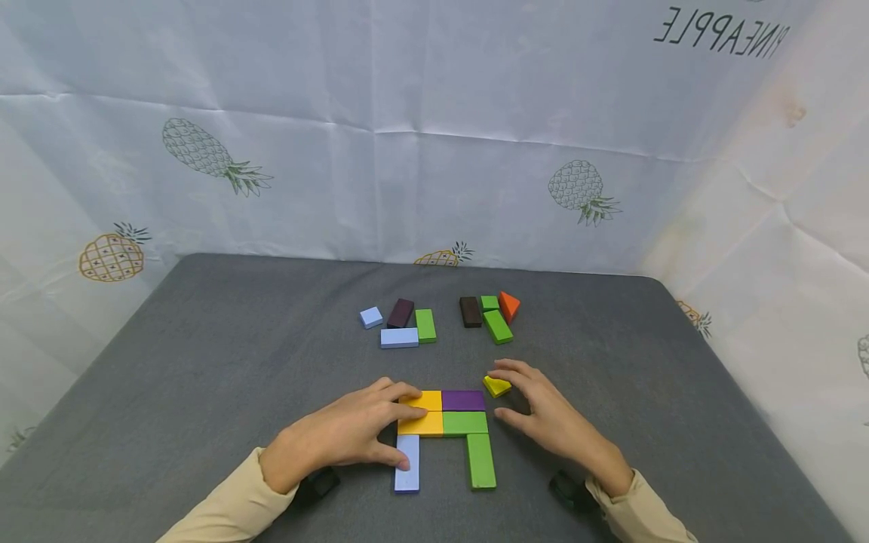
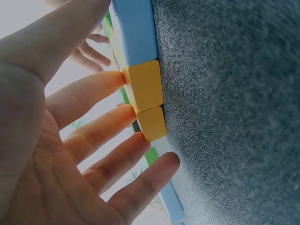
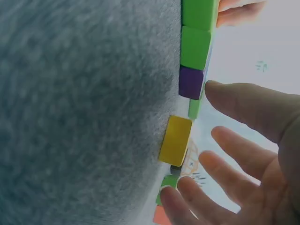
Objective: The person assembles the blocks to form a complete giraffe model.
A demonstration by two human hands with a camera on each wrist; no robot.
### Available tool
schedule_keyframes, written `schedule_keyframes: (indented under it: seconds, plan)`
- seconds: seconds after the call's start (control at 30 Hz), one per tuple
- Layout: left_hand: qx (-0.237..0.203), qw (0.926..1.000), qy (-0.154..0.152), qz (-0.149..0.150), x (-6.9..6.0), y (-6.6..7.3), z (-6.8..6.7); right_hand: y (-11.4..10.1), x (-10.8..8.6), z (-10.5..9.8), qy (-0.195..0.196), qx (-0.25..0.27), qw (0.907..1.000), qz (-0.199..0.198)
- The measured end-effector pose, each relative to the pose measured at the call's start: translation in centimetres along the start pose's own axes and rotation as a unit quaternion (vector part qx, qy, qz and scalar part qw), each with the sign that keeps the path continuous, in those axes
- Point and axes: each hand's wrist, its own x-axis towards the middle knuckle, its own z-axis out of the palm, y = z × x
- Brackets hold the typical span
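Flat blocks lie joined on the grey table: two orange-yellow blocks [image 1: 426, 424] on the left, a purple block [image 1: 464, 400] and a green block [image 1: 465, 423] to their right. Below them, a light blue block [image 1: 407, 483] and a longer green block [image 1: 481, 461] point toward me like two legs. My left hand [image 1: 353, 426] rests its fingertips on the orange-yellow blocks, its thumb on the light blue one. Beside the purple block sits a small yellow block [image 1: 498, 388], partly hidden behind the fingers of my right hand [image 1: 553, 418]. That hand hovers with spread, loosely bent fingers and holds nothing.
Farther back is a left group with a small light blue block [image 1: 370, 317], a dark block [image 1: 400, 314], a green one [image 1: 425, 326] and a long light blue one [image 1: 399, 338]. To its right lie a dark brown block [image 1: 470, 311], two green blocks [image 1: 498, 327] and an orange triangle [image 1: 508, 305].
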Motion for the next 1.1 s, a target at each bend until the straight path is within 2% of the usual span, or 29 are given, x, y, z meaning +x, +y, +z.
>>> schedule_keyframes:
  seconds: [0.13,0.23,0.43,0.73,1.1]
  plan:
    - [0.001,1.0,0.002,0.001,-0.03,-0.01,-0.01,0.44,-0.09,-0.05,-0.03,0.005,0.9995,-0.005]
    - [0.002,1.0,0.004,0.001,-0.03,-0.02,0.05,0.67,-0.08,-0.01,-0.037,0.002,0.9992,-0.01]
    - [0.004,1.0,0.005,0.001,-0.01,-0.04,0.08,0.64,0.19,0.11,-0.013,-0.011,0.9998,-0.01]
    - [-0.003,1.0,-0.004,-0.005,0.04,0.0,-0.02,0.45,0.31,0.23,0.021,-0.009,0.9988,0.043]
    - [0.0,1.0,0.009,0.002,-0.12,0.06,0.08,0.22,0.42,0.31,0.048,-0.007,0.9968,0.064]
